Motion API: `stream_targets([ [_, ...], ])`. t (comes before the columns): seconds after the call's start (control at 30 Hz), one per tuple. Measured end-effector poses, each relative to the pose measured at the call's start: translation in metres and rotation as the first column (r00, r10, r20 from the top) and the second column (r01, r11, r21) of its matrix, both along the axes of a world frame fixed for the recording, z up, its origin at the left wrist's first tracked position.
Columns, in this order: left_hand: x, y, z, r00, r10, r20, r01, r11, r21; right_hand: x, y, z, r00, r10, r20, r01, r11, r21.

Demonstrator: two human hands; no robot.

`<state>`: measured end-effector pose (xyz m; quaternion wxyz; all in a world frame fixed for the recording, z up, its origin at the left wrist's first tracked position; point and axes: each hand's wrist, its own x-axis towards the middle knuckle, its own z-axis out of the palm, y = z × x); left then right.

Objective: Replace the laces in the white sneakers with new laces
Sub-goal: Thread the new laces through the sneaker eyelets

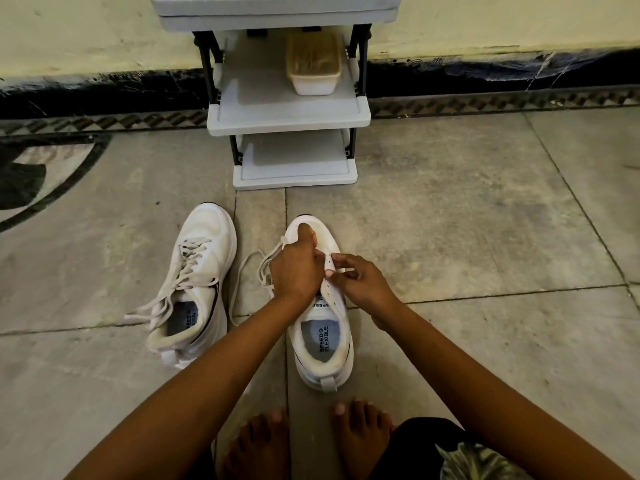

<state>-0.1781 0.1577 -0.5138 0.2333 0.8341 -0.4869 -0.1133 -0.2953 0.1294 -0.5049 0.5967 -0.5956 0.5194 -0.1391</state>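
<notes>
Here is the centre sneaker (323, 336), flat on the stone floor (467, 237) just ahead of the person's bare feet (362, 427), toe pointing away toward the wall. Both hands are on it. The left hand (296, 268) sits over the front of the tongue area, fingers curled into a fist around the lace (264, 268), which spills out of that fist and loops loosely across the floor beside the shoe. The right hand (360, 282) comes in from the other side, thumb and forefinger pinching the eyelet edge of the sneaker, fingertips meeting the left hand's knuckles. The lower eyelets on that strip show as bare holes, and the insole reads "SPEED FLEXIBLE".

Just beside it, not touching, lies the second sneaker (197, 271), angled a little, laced all the way up, with its lace ends (149, 311) trailing loose off the collar onto the floor.

Further out, against the wall (86, 26), stands a grey shoe rack (287, 114). On its middle shelf rests a pale plastic container (313, 64). A dark patterned border runs along the foot of the wall.
</notes>
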Motion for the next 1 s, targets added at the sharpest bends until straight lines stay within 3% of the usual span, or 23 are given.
stream_targets([
  [0.1,0.004,0.0,0.002,0.997,-0.053,0.063,0.053,0.999,0.004,0.0,0.0,0.001,0.999,0.036,-0.018,-0.036,0.999,-0.004],
  [0.2,0.005,-0.004,0.004,0.979,0.066,-0.193,-0.059,0.997,0.044,0.0,-0.001,0.001,0.998,0.066,-0.016,-0.066,0.998,0.012],
  [0.27,0.006,-0.008,0.006,0.891,0.201,-0.407,-0.165,0.979,0.123,0.0,0.0,0.001,0.996,0.094,0.003,-0.094,0.996,-0.002],
  [0.33,0.004,-0.011,0.006,0.817,0.283,-0.503,-0.232,0.959,0.163,-0.001,0.001,0.0,0.994,0.103,0.042,-0.104,0.994,0.013],
  [0.4,-0.001,-0.01,0.006,0.844,0.299,-0.446,-0.26,0.954,0.148,-0.002,0.002,-0.001,0.993,0.1,0.062,-0.102,0.994,0.033],
  [0.47,-0.004,-0.006,0.008,0.933,0.236,-0.27,-0.221,0.971,0.086,-0.003,0.002,-0.002,0.992,0.121,0.017,-0.121,0.993,-0.005],
  [0.57,-0.001,0.0,0.009,1.0,0.009,-0.024,-0.007,0.999,0.053,-0.001,-0.001,0.002,0.972,0.198,-0.127,-0.213,0.97,-0.114],
  [0.7,0.015,0.002,0.018,0.99,-0.128,-0.051,0.132,0.989,0.073,0.007,-0.011,0.007,0.897,0.285,-0.339,-0.36,0.915,-0.184],
  [0.8,0.03,0.004,0.025,0.976,-0.206,-0.067,0.214,0.967,0.14,0.012,-0.02,0.009,0.866,0.284,-0.412,-0.39,0.899,-0.2],
  [0.87,0.036,0.005,0.026,0.962,-0.258,-0.084,0.27,0.938,0.216,0.018,-0.025,0.013,0.882,0.23,-0.412,-0.351,0.904,-0.245],
  [1.0,0.032,0.001,0.027,0.944,-0.329,0.002,0.315,0.906,0.281,0.015,-0.03,0.011,0.956,0.144,-0.256,-0.204,0.953,-0.225],
])
